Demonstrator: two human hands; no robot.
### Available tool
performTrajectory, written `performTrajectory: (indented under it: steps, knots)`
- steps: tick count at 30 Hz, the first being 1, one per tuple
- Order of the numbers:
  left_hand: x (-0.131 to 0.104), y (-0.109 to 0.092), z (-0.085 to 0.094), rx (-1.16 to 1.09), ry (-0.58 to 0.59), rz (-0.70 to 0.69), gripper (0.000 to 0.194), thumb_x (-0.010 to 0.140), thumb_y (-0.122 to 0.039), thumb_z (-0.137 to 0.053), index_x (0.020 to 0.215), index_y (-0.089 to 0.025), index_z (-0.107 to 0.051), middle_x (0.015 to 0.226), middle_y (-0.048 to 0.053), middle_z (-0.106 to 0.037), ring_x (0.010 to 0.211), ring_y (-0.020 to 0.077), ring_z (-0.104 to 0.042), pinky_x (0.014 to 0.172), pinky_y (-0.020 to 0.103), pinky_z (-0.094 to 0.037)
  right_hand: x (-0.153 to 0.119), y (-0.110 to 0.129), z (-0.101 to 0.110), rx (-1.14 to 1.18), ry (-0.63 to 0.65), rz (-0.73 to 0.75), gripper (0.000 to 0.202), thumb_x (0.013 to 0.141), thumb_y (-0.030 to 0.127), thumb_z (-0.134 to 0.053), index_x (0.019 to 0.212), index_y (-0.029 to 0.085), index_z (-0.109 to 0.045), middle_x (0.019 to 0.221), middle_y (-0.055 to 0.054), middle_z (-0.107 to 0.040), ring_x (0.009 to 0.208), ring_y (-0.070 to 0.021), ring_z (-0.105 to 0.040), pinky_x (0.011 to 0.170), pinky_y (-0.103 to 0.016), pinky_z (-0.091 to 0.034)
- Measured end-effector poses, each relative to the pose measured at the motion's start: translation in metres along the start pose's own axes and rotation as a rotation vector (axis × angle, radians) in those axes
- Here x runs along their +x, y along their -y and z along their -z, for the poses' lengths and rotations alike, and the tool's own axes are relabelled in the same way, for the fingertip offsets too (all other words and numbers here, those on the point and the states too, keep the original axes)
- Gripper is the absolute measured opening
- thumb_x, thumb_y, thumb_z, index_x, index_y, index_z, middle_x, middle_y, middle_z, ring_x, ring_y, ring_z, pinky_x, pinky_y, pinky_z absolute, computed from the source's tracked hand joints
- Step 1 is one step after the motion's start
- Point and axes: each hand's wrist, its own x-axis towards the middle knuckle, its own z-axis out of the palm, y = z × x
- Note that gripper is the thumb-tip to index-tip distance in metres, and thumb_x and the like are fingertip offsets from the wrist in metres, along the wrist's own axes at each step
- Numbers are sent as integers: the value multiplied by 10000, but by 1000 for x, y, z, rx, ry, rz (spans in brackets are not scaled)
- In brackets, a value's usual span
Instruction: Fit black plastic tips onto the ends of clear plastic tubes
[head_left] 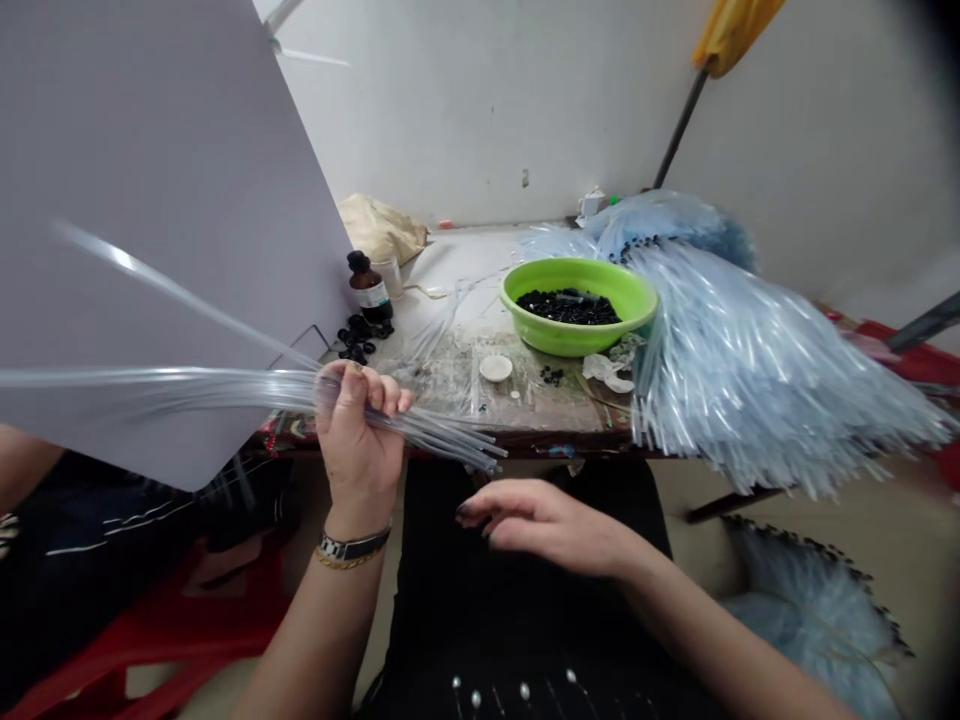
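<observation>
My left hand (364, 430) is wrapped round a bundle of clear plastic tubes (450, 436). Their short ends stick out to the right over the table's front edge, and the long parts run off to the left; one tube angles up apart from the others. My right hand (532, 520) hovers above my lap, below the tube ends, with its fingers bent and their tips dark; whether it holds anything small is hidden. On the table, a green basin (581, 338) holds many small black parts (570, 307). In front of it lie a small white dish (496, 368) and a few black pieces (551, 376).
A large pile of clear tubes (750, 360) overhangs the table's right side. Another bundle (817, 610) lies on the floor. A brown bottle (369, 288) stands near a grey panel (150, 200). At left are a red stool (187, 620) and part of a person.
</observation>
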Motion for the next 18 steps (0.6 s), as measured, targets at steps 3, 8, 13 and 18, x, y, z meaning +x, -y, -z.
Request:
performTrajectory:
  steps: [3,8,13,18]
  knots:
    - [-1,-3,-2,-137,-6,4,138,839,-240,-652,784,-240,-526,612,-70,-341,507,67,-381,539,180,-405,10,-17,-16,31,48,-51,498,741,237,-705,1226,210,-599,1262,-97,-608,1179,-236,-549,997,-414,-417]
    - [-20,0,-2,-328,-3,72,137,824,-208,-678,802,-206,-542,615,-78,-392,528,51,-428,564,171,-436,30,-32,-27,573,-66,26,591,658,333,-796,1198,233,-579,1302,-96,-573,1242,-258,-495,1012,-459,-390]
    - [-52,16,13,-371,-84,242,90,840,-217,-656,806,-192,-577,634,-72,-514,641,78,-566,822,284,-520,39,-22,-25,914,-272,231,400,713,331,-766,1071,240,-612,1189,-49,-644,1172,-212,-545,998,-412,-411]
    - [-83,37,41,-434,-252,514,44,846,-184,-633,807,-174,-649,771,-13,-686,883,150,-668,942,335,-488,50,-16,-26,1020,-448,299,270,722,259,-759,939,218,-604,892,-1,-708,981,-175,-648,926,-359,-472]
